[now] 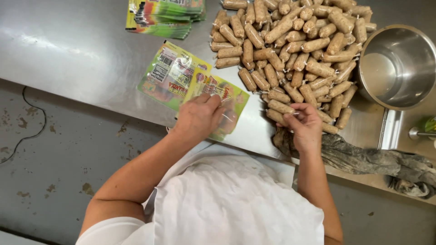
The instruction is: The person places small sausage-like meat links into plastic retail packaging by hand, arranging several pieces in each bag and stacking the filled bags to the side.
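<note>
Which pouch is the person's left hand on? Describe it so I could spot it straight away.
On the steel table, left of the sausage pile, two colourful pouches lie near the front edge. The left hand rests on the nearer pouch, yellow-green, overlapping the other pouch, which shows its label side.

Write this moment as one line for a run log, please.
left hand: pressing flat printed pouch | right hand: picking sausage from pile | table: steel | pot: right of pile

The stack of pouches (pixel 164 17) and the sausage pile (pixel 290 50) run off the top edge; the left hand (pixel 200 117) covers part of one pouch (pixel 222 106).
</note>
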